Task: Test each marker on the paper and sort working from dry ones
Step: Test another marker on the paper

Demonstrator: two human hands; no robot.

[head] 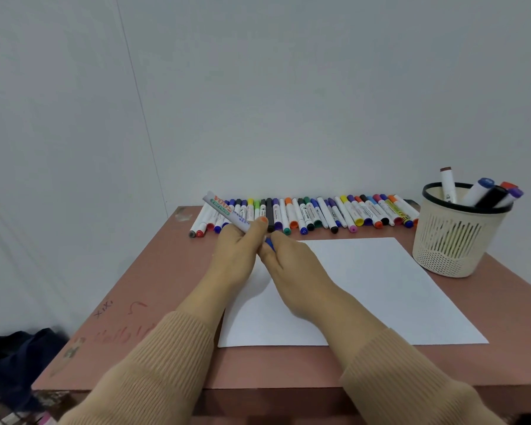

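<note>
1. Tan ribbed sleeves (154,363) cover both forearms at the near edge of the bench (154,271).
2. Left hand (239,253) grips the white barrel of a marker (227,213). The marker is held above the bench and tilts up and away to the left.
3. Right hand (292,265) pinches the blue cap (269,243) at the marker's lower end. Whether the cap is seated or pulled free cannot be told.
4. White paper (380,286) lies flat on the bench, partly under the right forearm.
5. Row of markers (319,213) lies side by side along the far edge, by the wall.
6. Beige slotted cup (454,240) stands just right of the paper, with several capped markers (488,191) leaning inside.
</note>
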